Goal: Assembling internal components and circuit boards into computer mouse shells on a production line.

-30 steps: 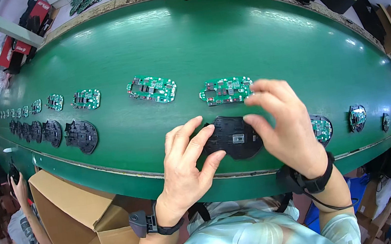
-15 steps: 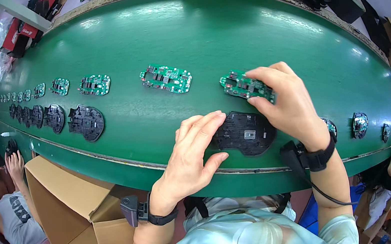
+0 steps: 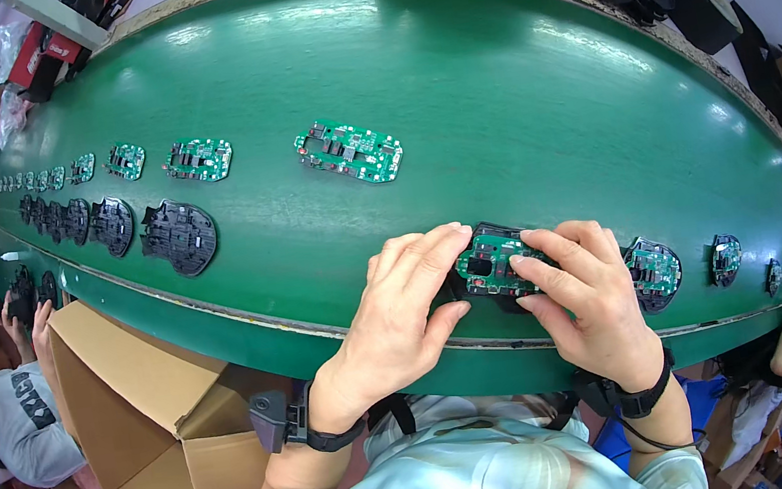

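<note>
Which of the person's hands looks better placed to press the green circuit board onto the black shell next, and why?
The right hand, I'd judge: it already reaches over the green circuit board. The left hand is at the left end of the black shell, perhaps steadying it.

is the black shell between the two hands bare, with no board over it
No, a green circuit board lies over the black shell, with the right hand touching the board.

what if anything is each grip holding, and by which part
Right grip: the green circuit board, by its right end, over the black shell. Left grip: at the shell's left end; whether it holds is unclear.
</note>
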{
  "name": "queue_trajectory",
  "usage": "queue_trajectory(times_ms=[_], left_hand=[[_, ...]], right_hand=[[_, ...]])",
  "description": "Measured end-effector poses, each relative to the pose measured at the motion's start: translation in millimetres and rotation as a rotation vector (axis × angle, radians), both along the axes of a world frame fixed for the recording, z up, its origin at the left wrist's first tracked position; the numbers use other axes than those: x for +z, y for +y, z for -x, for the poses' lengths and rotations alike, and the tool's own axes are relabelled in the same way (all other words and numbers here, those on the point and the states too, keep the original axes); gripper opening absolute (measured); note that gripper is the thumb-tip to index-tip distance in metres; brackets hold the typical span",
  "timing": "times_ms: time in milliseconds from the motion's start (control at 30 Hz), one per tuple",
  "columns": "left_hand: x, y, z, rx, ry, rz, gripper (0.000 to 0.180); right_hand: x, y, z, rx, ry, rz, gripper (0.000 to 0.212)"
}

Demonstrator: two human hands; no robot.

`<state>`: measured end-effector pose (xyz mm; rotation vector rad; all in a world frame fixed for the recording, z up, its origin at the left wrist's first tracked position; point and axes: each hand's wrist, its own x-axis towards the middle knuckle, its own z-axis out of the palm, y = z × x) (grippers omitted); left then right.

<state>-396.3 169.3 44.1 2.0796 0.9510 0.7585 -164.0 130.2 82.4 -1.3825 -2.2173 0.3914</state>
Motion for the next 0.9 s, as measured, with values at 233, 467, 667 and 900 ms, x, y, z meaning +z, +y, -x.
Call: queue_trajectory(times_ms=[233,467,667,900], left_hand=[[3,-1,-2,-0.005,0.005,-0.007,0.075],[6,0,-3,-0.011,0.010,0.004,0.072],[10,2,-9,-0.009,0.014,-0.001,0.069],[13,-1,-19,0.032,0.024,0.011,0.066]], right_hand=[[3,-2,3,-0.012,-0.017,0.035,0.046],[1,-1,6,-0.035,-0.017,0.056,0.044],[-2,0,3,-0.049,0.006,0.051,0.043],[-11,0,10,-0.094,0.047,0.005,0.038]])
